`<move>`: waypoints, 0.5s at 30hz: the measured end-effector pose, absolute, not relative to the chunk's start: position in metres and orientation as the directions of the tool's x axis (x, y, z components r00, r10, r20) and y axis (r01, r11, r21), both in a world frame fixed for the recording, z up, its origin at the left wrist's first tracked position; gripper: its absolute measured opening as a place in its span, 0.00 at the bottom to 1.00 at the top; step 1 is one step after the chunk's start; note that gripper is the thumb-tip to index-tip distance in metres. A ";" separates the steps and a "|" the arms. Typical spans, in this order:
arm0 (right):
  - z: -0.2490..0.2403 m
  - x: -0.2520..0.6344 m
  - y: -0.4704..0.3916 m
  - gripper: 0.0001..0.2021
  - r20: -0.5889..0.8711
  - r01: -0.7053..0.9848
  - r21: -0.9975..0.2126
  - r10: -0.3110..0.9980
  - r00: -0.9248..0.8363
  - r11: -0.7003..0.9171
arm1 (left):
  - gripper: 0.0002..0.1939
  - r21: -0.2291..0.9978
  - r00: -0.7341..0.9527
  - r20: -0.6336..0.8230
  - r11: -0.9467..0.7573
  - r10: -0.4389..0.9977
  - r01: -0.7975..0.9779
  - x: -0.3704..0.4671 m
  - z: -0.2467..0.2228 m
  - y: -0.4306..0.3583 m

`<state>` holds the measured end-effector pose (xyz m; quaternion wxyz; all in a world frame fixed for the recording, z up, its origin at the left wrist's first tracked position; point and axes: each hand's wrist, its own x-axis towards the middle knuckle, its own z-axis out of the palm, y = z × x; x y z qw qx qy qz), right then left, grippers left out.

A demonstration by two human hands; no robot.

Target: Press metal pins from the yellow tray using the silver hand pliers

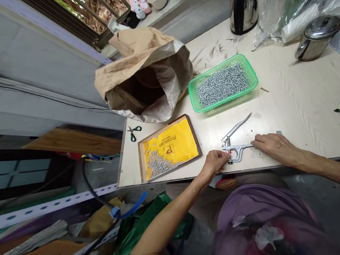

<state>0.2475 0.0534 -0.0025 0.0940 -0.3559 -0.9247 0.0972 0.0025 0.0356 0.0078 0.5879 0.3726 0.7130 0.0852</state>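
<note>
Grey metal hand-press pliers (pixel 238 148) lie on the table near its front edge, with a spring and a red part at the jaw. Their long upper lever points up and away to the right. My right hand (pixel 273 145) is closed over the lower handle. At the jaw end, my left hand (pixel 217 160) pinches its fingertips together against the tool; whatever sits between them is too small to make out. Left of that hand, a shallow cardboard tray (pixel 194 135) holds a yellow printed packet (pixel 179 140) and a heap of small silvery metal pieces (pixel 158 164).
A green plastic basket (pixel 197 110) full of small ribbed metal pieces stands behind the pliers. An open paper sack (pixel 141 67) and green-handled scissors (pixel 133 133) are at the left. Farther back are a steel kettle (pixel 243 7), a lidded metal pot (pixel 317 39) and clear plastic bags (pixel 292 0).
</note>
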 end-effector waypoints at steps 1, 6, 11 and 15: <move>-0.003 0.248 0.053 0.12 0.101 0.637 -0.252 0.675 -0.731 0.728 | 0.10 0.557 -0.031 -0.778 0.712 0.627 0.429 0.003 0.008 0.035; -0.008 0.252 0.058 0.07 0.084 0.633 -0.260 0.671 -0.737 0.729 | 0.10 0.534 -0.061 -0.791 0.737 0.608 0.415 0.005 0.009 0.033; -0.016 0.264 0.088 0.38 0.118 0.636 -0.242 0.672 -0.731 0.733 | 0.10 0.524 -0.088 -0.787 0.737 0.611 0.427 0.008 0.011 0.033; -0.025 0.263 0.111 0.49 0.078 0.591 -0.221 0.619 -0.782 0.775 | 0.11 0.507 -0.099 -0.797 0.749 0.596 0.426 0.010 0.015 0.034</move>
